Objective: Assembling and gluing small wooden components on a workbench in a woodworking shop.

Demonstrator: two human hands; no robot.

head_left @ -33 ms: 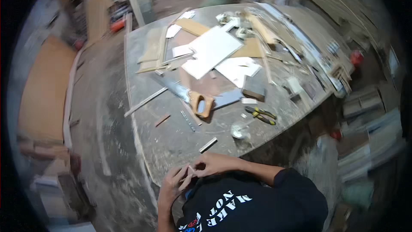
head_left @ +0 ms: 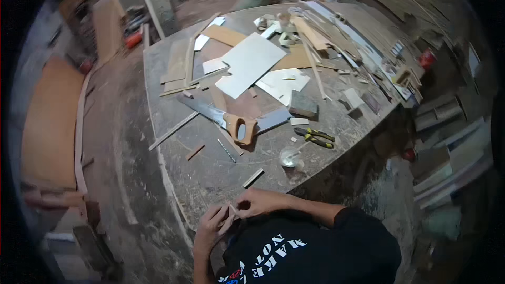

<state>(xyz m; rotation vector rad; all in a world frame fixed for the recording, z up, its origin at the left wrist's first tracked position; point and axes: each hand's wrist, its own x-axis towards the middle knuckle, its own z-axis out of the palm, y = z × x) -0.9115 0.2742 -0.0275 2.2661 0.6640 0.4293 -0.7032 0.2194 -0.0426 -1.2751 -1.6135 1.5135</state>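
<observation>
My left hand (head_left: 212,225) and my right hand (head_left: 258,201) meet at the near edge of the workbench, close to my black shirt. Fingers of both are pinched together around something small and pale that I cannot make out. Just beyond them lies a short two-toned wooden strip (head_left: 253,178). A handsaw (head_left: 241,129) with a wooden handle rests farther off, its blade pointing to the far left. To the right are yellow-and-black pliers (head_left: 315,138) and a clear cup (head_left: 289,156) with a stick in it and pale contents. A pencil-like marked rod (head_left: 227,150) and a thin brown strip (head_left: 195,152) lie left of the cup.
White sheets (head_left: 251,63), boards and offcuts cover the far half of the workbench (head_left: 210,173). A grey-brown block (head_left: 303,105) sits behind the pliers. Long strips are piled along the right edge. A large orange-brown panel (head_left: 51,126) leans at the left.
The view has shifted slightly, so the bench things appear a little farther left, and the blur has lessened. Both hands keep nearly the same pose.
</observation>
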